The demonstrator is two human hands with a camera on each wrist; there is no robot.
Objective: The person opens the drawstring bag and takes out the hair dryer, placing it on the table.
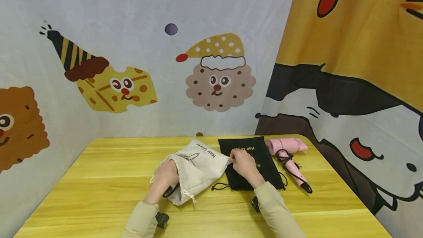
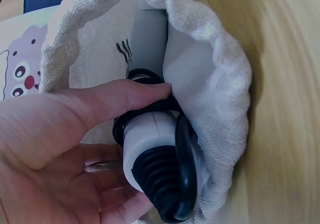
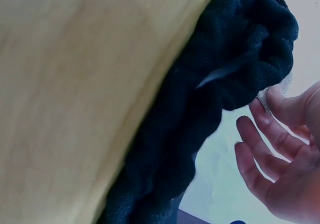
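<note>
The left hand (image 2: pixel 55 129) reaches into the mouth of a cream cloth drawstring bag (image 1: pixel 205 168) printed "Hair Dryer", its thumb and fingers grasping the handle of a pale hair dryer (image 2: pixel 150 129). The hair dryer lies inside the bag, its ribbed black cord end towards the opening and a black cord (image 2: pixel 186 179) wound round the handle. The right hand (image 1: pixel 244 162) pinches one corner of the cream bag between thumb and index finger, above a black drawstring bag (image 1: pixel 238 181) with gold lettering. Just right of that black bag, a pink hair dryer (image 1: pixel 285 145) rests on the yellow wood-grain tabletop (image 1: pixel 99 183), its own dark cord (image 1: pixel 283 157) wrapped about its handle.
</note>
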